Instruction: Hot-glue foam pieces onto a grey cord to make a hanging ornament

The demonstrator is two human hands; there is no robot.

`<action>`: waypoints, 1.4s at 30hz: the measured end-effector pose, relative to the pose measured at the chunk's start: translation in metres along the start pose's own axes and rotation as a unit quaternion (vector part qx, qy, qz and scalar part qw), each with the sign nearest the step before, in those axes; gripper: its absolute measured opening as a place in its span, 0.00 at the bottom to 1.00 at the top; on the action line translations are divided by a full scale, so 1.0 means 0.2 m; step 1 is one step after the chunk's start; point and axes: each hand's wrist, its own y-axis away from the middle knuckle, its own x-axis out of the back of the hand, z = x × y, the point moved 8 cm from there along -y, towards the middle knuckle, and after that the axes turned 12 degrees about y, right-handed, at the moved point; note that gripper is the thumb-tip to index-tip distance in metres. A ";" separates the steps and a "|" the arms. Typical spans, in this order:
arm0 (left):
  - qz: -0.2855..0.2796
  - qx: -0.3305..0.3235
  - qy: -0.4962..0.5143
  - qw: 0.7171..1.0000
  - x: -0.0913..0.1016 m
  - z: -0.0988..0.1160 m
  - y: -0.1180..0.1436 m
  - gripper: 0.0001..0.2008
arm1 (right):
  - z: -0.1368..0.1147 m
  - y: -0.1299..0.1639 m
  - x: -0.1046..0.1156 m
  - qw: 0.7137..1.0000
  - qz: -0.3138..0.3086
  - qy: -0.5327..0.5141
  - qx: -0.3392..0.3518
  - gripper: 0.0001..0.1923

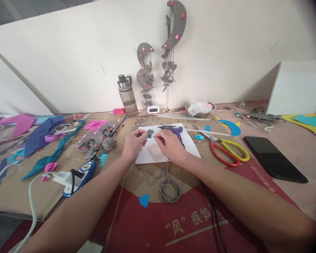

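Over the white board (144,158), my left hand (136,143) is closed, its fingertips pinching a small blue piece (149,135) with grey behind it; its exact shape is too small to make out. Close by on the right, my right hand (170,143) pinches a grey cord. Below that hand the cord runs down to a loose coil (170,190) on the cardboard. Partly hidden behind my right hand, a blue glue gun (177,129) lies on the board. A blue heart cutout (144,200) rests left of the coil.
Scissors (228,151) and a black phone (275,158) lie to the right. On the left are a power strip (80,178), grey felt pieces with yarn (97,140) and coloured felt scraps (44,137). A bottle (128,96) and small clock (153,109) stand behind.
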 end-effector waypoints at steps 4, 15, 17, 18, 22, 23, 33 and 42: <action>0.036 0.002 0.058 0.998 0.07 -0.02 -0.05 0.08 | -0.02 -0.03 0.02 0.999 -0.038 -0.008 -0.028 0.06; 0.061 -0.025 0.184 0.981 0.14 0.02 -0.11 0.07 | -0.39 0.04 0.16 0.948 -0.287 -0.032 0.133 0.14; 0.055 -0.030 0.188 0.980 0.12 0.03 -0.10 0.07 | -0.33 0.03 0.18 0.938 -0.331 -0.052 0.092 0.16; 0.053 -0.032 0.187 0.980 0.12 0.04 -0.09 0.07 | -0.26 0.01 0.19 0.939 -0.335 -0.051 0.054 0.17; 0.043 -0.033 0.181 0.982 0.10 0.04 -0.08 0.08 | 0.10 -0.12 0.31 0.967 -0.166 0.145 -0.127 0.14; 0.041 -0.036 0.180 0.982 0.09 0.04 -0.07 0.08 | 0.18 -0.12 0.32 0.955 -0.154 0.194 -0.164 0.13; -0.018 -0.086 0.353 0.931 0.10 0.36 -0.04 0.11 | 0.38 -0.07 0.18 0.920 -0.162 0.298 -0.196 0.19; -0.047 -0.034 0.209 0.976 -0.03 0.17 0.01 0.09 | 0.50 0.01 0.08 0.896 -0.219 0.243 -0.301 0.20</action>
